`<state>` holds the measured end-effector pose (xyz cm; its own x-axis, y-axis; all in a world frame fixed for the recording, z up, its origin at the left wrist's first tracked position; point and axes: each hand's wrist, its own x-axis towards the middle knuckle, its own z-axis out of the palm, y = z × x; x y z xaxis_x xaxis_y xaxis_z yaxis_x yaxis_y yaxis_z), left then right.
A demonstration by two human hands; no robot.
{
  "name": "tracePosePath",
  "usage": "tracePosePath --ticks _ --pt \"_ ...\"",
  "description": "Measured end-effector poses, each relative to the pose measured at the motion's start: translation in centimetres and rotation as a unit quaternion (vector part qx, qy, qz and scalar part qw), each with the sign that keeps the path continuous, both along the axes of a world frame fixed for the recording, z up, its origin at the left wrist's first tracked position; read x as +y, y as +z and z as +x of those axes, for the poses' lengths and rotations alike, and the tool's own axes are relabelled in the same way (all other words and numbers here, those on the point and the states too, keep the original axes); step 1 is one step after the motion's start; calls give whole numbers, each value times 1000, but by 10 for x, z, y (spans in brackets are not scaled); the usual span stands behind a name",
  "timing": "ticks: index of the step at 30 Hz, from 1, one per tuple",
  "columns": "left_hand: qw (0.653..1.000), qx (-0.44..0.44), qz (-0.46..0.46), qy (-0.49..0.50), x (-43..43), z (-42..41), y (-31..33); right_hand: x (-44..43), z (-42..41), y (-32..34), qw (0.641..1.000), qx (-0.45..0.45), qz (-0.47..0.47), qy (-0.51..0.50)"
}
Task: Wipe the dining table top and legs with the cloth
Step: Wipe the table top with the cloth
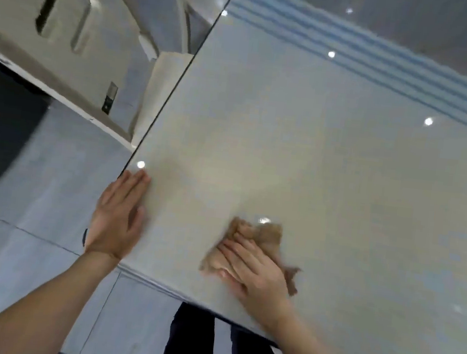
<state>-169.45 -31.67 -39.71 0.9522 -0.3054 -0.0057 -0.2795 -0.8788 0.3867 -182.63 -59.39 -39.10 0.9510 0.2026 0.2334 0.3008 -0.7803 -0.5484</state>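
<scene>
The glossy pale dining table top point(329, 164) fills most of the view and mirrors ceiling lights. A crumpled brown cloth point(266, 236) lies on it near the front edge. My right hand point(253, 269) presses flat on the cloth with straight fingers, and the image is blurred around it. My left hand point(119, 219) rests flat on the table's near left corner, fingers straight and together. The table legs are hidden under the top.
A white chair or cabinet piece point(68, 30) stands left of the table over the grey tiled floor point(51, 185). The table's left edge point(179, 83) runs diagonally upward. My dark trousers point(193, 344) show below the front edge. Blue stripes point(385, 57) reflect at the far side.
</scene>
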Motion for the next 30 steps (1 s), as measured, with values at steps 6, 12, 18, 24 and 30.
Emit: tracePosePath --ticks 6,12,18,24,30 --pt "1000 0 3 -6 -7 -2 9 -146 -24 10 944 47 -2 -326" --pt "1000 -8 -14 -10 -4 -2 0 -192 100 2 802 41 26 -596" --pt "999 -11 -28 -13 -7 3 -4 -74 242 -1 885 34 36 -462" --pt "1000 8 4 -15 -4 1 -2 62 130 -13 972 -37 28 -231" --pt "1000 3 14 -17 -4 0 -1 -25 -31 8 954 23 -4 -299"
